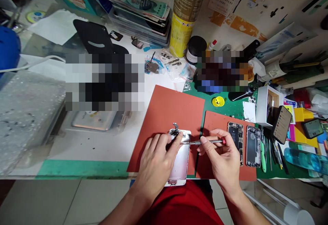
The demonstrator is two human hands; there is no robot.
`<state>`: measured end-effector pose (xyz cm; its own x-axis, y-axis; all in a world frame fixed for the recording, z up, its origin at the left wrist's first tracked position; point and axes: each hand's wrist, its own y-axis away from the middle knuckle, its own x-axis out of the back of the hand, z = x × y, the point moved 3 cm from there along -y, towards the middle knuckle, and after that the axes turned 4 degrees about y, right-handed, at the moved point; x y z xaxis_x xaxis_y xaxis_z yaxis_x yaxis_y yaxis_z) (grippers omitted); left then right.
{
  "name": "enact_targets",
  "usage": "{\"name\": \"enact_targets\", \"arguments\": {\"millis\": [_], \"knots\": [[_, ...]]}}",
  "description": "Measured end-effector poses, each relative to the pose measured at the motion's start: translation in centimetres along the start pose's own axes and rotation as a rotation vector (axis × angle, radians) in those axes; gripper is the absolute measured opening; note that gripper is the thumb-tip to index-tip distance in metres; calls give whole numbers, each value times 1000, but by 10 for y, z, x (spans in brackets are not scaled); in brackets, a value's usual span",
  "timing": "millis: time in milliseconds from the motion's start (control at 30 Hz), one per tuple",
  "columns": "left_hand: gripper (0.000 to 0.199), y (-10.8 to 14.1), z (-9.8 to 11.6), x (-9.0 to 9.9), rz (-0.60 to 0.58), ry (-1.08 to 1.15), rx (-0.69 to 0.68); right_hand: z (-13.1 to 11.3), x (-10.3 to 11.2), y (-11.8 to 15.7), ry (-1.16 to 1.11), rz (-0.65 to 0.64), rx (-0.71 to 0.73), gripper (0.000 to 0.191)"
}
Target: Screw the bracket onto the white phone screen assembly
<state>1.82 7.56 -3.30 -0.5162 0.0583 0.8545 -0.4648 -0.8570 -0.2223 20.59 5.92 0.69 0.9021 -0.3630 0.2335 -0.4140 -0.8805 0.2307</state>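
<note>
A white-edged phone screen (181, 163) lies back side up on a reddish-brown mat (176, 103), its lower end jutting over the table edge. My left hand (157, 153) holds it down, with the index fingertip pressing near its top. A small flex cable (175, 126) sticks up at that end. Between the thumb and fingers of my right hand (222, 153) is a thin screwdriver (213, 141) with a red end cap. Its shaft points left across the screen, and the tip is by my left index finger. My left thumb is hidden.
Right of my right hand lie an opened phone body with circuit board (235, 132) and a bare phone housing (253, 146). Several tools, including a green-handled one (263, 156), are beside them. A yellow spray can (180, 33) and a small yellow cup (218, 101) stand farther back.
</note>
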Motion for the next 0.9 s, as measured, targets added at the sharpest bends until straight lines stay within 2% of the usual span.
{"name": "enact_targets", "arguments": {"millis": [133,200,333,400,467,600,900], "knots": [[59,1,0,1,6,-6,-6,-3,3,3,43,14,66,27],[58,1,0,0,16,-11,-12,-4,6,6,136,72,157,26],[56,0,0,0,36,-21,-22,-5,11,14,419,189,530,39],[58,0,0,0,33,-29,-23,-5,9,16,569,185,704,51],[60,1,0,0,27,-35,-25,-7,5,16,683,165,812,57],[59,2,0,1,38,-35,-37,-14,-1,12,748,124,878,59],[56,1,-1,0,50,-18,-28,-16,-2,10,770,119,864,54]]}}
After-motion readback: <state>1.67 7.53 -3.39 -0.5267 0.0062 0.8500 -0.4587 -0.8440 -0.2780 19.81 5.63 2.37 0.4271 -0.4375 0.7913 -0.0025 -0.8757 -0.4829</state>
